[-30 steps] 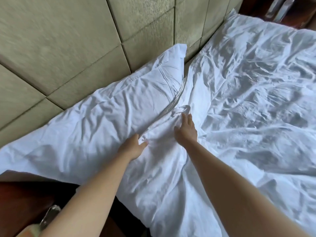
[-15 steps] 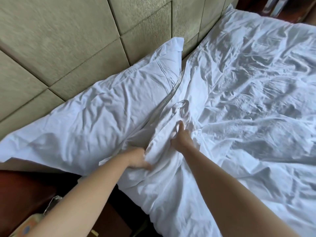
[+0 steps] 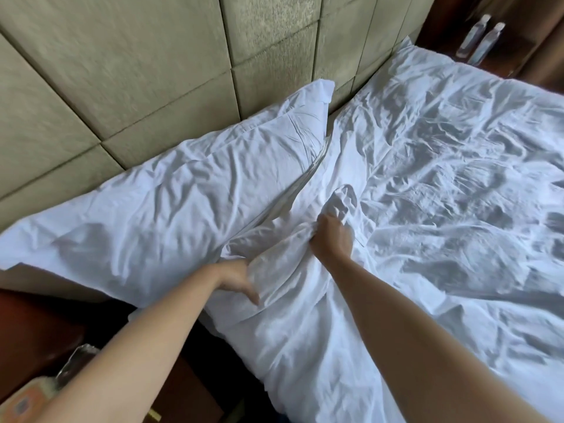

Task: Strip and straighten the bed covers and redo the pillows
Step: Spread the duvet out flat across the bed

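A white pillow (image 3: 183,196) leans against the padded headboard at the left of the bed. A crumpled white cover (image 3: 442,193) spreads over the mattress to the right. Its near corner is bunched into a thick fold (image 3: 283,251) beside the pillow. My right hand (image 3: 331,239) grips the top of that fold, fingers curled into the cloth. My left hand (image 3: 236,277) is pushed under the fold's lower end, thumb out along the cloth and the other fingers hidden in it.
The beige padded headboard (image 3: 152,71) runs along the back. A dark wooden nightstand (image 3: 33,328) stands at the lower left with a wrapped object on it. Two clear bottles (image 3: 482,38) stand on a wooden surface at the far top right.
Both hands have gathered the cover's corner into a thicker bunch and drawn it toward me. My right hand has closed on the cloth; my left has slid lower, under the fold.
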`<action>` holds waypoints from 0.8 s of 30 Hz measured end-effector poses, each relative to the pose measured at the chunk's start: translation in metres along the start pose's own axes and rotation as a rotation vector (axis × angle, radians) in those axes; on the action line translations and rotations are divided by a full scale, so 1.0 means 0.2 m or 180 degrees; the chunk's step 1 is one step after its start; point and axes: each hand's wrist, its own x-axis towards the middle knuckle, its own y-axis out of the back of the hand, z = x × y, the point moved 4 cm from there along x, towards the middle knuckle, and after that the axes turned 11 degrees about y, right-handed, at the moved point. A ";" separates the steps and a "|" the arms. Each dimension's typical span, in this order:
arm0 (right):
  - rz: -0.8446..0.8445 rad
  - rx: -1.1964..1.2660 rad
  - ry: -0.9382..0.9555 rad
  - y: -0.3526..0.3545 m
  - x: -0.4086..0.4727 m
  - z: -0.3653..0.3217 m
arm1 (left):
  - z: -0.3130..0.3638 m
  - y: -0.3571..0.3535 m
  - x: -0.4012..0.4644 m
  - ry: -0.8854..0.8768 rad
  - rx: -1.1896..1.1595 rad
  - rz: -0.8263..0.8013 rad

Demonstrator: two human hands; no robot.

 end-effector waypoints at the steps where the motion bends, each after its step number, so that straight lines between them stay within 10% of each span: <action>1: 0.0105 0.0015 -0.0079 0.03 0.01 0.00 | -0.02 -0.02 -0.02 0.0008 0.0315 -0.0159; 7: 0.0596 0.0104 0.0164 0.24 0.12 -0.08 | -0.17 0.02 -0.05 0.0203 0.1210 -0.0183; 19: 0.0845 0.0372 0.0342 0.32 0.32 -0.27 | -0.26 0.36 -0.26 0.0062 -0.0854 0.0657; 24: 0.1151 0.0069 0.0348 0.52 0.50 -0.37 | -0.21 0.70 -0.40 0.0492 -0.0252 0.1522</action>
